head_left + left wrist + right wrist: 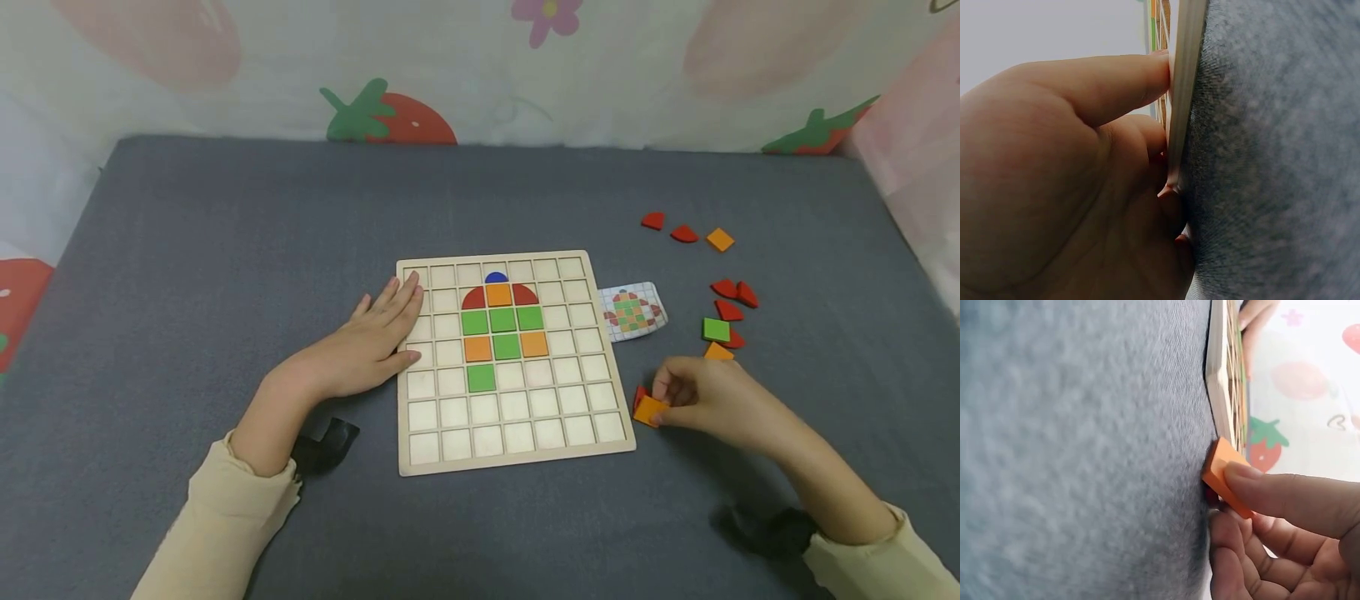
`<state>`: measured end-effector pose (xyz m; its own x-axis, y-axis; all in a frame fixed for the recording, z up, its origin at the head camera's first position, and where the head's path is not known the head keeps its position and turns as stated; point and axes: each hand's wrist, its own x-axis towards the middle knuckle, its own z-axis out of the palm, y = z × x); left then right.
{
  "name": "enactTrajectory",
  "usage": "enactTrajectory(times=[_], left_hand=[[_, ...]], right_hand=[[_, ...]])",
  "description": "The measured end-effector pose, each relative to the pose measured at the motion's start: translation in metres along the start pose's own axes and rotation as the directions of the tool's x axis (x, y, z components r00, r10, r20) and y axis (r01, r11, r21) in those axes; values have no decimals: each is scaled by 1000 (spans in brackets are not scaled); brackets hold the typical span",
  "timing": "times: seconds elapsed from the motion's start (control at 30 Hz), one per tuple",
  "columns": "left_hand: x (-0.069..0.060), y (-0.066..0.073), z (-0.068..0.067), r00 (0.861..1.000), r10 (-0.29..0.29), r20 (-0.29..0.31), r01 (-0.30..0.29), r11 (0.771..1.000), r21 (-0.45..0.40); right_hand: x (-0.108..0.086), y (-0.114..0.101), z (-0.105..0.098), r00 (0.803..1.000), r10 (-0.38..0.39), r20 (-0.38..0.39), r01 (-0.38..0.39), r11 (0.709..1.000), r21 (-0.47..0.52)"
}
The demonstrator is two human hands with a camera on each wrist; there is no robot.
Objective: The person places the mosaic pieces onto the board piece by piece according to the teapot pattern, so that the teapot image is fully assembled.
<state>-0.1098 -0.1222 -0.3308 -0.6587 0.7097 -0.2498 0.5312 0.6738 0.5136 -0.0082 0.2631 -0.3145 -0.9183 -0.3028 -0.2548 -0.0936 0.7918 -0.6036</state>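
Note:
A wooden grid board (517, 443) lies on the grey cloth, with green, orange, red and blue pieces set in its upper and middle cells. My left hand (363, 348) rests on the board's left edge, fingers extended over the rim and thumb touching it lower down. Just off the right edge, my right hand (716, 408) pinches an orange square tile (649, 411) between thumb and fingers. In the right wrist view the orange tile (1227, 475) is tilted against the cloth. A red piece (639, 395) shows partly behind it; whether the hand touches that piece I cannot tell.
A small pattern card (632, 312) sticks out from the board's right side. Farther right lie several red quarter-round pieces (729, 310), a green square (716, 329) and orange squares (720, 240). A printed cloth (585, 83) stands behind the table's far edge.

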Motion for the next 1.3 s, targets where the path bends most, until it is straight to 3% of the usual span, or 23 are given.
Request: enactTrajectory(times=[0.17, 0.37, 0.8, 1.3], left_hand=[[0, 0, 0, 1000, 1, -2, -1, 1000, -4], [0, 0, 0, 1000, -1, 7, 1, 1000, -1], [0, -1, 0, 1000, 2, 0, -2, 1000, 0], [1, -2, 0, 1000, 5, 4, -5, 1000, 4]], right_hand=[[5, 2, -4, 997, 43, -68, -45, 998, -32], [7, 3, -9, 992, 92, -91, -96, 994, -44], [22, -13, -12, 995, 5, -98, -2, 1000, 25], [57, -50, 6, 993, -119, -22, 121, 987, 102]])
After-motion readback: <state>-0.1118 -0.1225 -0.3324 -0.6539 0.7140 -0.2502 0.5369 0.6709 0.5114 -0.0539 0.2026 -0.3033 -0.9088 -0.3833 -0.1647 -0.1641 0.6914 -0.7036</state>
